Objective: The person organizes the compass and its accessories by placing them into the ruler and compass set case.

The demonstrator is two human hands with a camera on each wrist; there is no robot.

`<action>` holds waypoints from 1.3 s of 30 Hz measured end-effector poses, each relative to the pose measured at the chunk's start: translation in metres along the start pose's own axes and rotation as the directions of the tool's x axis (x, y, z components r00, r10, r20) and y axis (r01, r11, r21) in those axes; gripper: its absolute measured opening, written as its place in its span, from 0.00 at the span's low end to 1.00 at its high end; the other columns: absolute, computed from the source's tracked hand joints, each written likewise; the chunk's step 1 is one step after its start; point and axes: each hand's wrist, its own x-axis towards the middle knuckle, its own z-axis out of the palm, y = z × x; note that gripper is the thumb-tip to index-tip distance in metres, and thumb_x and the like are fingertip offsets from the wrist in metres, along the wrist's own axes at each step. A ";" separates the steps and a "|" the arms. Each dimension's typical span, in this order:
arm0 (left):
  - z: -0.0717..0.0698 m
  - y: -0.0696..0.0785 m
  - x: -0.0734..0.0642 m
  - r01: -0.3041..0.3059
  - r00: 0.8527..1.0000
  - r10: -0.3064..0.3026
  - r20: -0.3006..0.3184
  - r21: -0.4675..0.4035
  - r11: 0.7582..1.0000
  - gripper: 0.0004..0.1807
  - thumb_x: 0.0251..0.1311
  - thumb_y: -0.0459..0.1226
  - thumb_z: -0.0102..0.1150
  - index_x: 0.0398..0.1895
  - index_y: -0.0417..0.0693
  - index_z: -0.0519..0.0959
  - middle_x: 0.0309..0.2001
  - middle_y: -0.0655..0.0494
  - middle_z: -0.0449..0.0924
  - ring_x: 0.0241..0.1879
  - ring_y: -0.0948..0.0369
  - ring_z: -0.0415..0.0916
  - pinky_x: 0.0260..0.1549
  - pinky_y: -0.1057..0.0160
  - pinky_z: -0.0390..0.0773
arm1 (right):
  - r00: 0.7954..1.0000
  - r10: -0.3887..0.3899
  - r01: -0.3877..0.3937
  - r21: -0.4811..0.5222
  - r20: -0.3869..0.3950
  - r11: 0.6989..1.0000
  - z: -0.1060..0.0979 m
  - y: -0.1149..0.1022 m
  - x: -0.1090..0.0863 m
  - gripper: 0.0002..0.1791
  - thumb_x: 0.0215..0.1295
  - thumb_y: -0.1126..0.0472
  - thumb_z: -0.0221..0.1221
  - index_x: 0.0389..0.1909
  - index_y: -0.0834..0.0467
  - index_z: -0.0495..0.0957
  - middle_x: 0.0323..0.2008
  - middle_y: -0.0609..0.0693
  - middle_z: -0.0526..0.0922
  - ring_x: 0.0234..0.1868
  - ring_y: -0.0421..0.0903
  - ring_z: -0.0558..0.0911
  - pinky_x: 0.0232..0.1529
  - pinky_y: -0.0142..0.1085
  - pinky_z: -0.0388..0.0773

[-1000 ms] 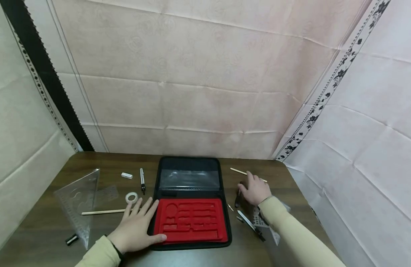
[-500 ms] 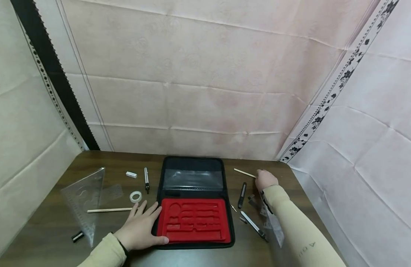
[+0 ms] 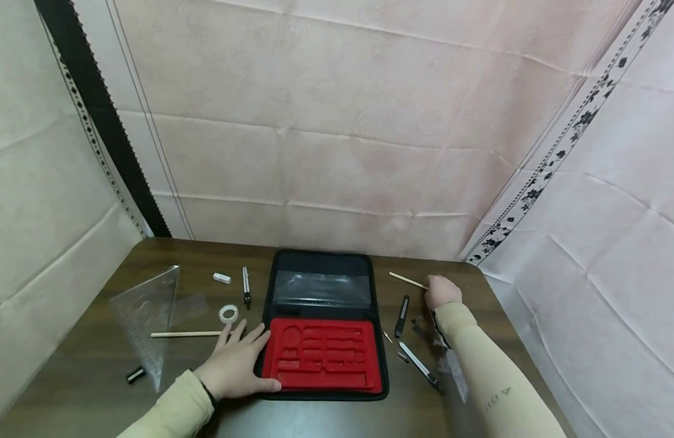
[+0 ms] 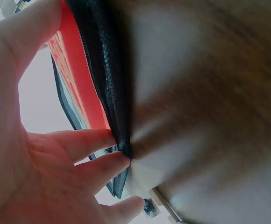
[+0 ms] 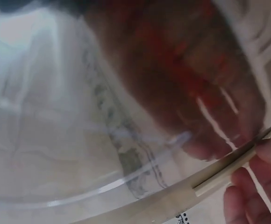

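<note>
Head view: left hand (image 3: 235,372) spread wide, thumb on red tray (image 3: 326,385) of case (image 3: 323,261); right hand (image 3: 444,293) at stick (image 3: 407,280), right of case. Left wrist: fingertips (image 4: 125,159) meet case edge; hard push might skid it. Right wrist: stick pinched; loose pinch could drop it.

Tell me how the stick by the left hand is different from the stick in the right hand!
The left stick isn't held, but the right hand holds the right stick. In the head view, the left stick runs nearly level, while the right stick slants. The left stick overlaps the clear triangle; the right stick does not. Both are pale, thin and straight.
</note>
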 end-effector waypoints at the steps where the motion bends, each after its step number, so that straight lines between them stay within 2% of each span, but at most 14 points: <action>1: -0.001 0.000 0.001 -0.002 1.000 0.002 -0.002 0.003 1.000 0.59 0.36 0.74 0.62 0.66 0.43 0.69 0.68 0.43 0.64 0.69 0.35 0.47 0.63 0.35 0.37 | 1.000 -0.006 0.006 -0.006 -0.006 1.000 0.000 0.001 0.002 0.14 0.51 0.73 0.53 0.34 0.57 0.83 0.37 0.57 0.83 0.36 0.57 0.82 0.33 0.55 0.76; 6: -0.004 0.003 0.003 -0.006 1.000 0.006 -0.006 0.003 1.000 0.59 0.35 0.73 0.64 0.66 0.42 0.70 0.68 0.43 0.64 0.69 0.35 0.48 0.62 0.34 0.36 | 0.999 -0.048 0.047 -0.041 -0.020 0.998 0.002 0.006 0.008 0.13 0.49 0.73 0.53 0.23 0.54 0.81 0.32 0.56 0.83 0.31 0.54 0.81 0.28 0.53 0.75; 11: 0.000 0.004 0.003 -0.002 1.000 0.002 0.021 0.010 1.000 0.59 0.35 0.74 0.62 0.66 0.43 0.69 0.68 0.43 0.63 0.69 0.35 0.47 0.62 0.33 0.37 | 0.996 -0.088 0.087 -0.065 -0.012 0.994 0.006 0.009 0.005 0.10 0.49 0.74 0.55 0.21 0.56 0.76 0.27 0.56 0.80 0.29 0.56 0.81 0.25 0.51 0.75; 20: 0.001 0.005 0.001 0.006 0.999 -0.006 0.041 0.004 1.000 0.59 0.34 0.73 0.64 0.66 0.42 0.70 0.68 0.43 0.64 0.69 0.35 0.48 0.62 0.33 0.36 | 0.990 -0.140 0.135 -0.120 -0.030 0.984 0.014 0.013 0.001 0.07 0.49 0.73 0.59 0.29 0.61 0.74 0.30 0.58 0.79 0.34 0.60 0.80 0.34 0.53 0.76; 30: 0.001 0.001 -0.001 0.020 0.999 -0.020 0.040 0.001 1.000 0.59 0.34 0.73 0.65 0.65 0.42 0.70 0.67 0.42 0.64 0.68 0.34 0.49 0.61 0.32 0.36 | 0.976 -0.216 0.206 -0.185 -0.033 0.961 0.007 0.027 0.005 0.11 0.48 0.71 0.62 0.33 0.64 0.73 0.27 0.58 0.77 0.26 0.57 0.79 0.30 0.50 0.75; 35: -0.001 0.001 0.000 0.009 0.999 -0.010 0.031 0.003 1.000 0.59 0.35 0.73 0.64 0.65 0.41 0.70 0.67 0.42 0.64 0.68 0.35 0.49 0.62 0.33 0.36 | 0.972 -0.230 0.221 -0.158 -0.040 0.962 -0.009 0.027 -0.001 0.07 0.51 0.70 0.61 0.31 0.64 0.73 0.26 0.57 0.75 0.24 0.54 0.77 0.27 0.49 0.74; 39: -0.004 0.001 0.000 -0.005 1.000 0.005 0.021 0.004 1.000 0.59 0.36 0.73 0.64 0.66 0.41 0.70 0.68 0.42 0.64 0.68 0.34 0.51 0.62 0.33 0.36 | 0.964 -0.260 0.259 -0.026 -0.055 0.966 -0.030 0.005 -0.016 0.07 0.52 0.68 0.63 0.29 0.60 0.74 0.26 0.52 0.73 0.25 0.49 0.75 0.28 0.46 0.74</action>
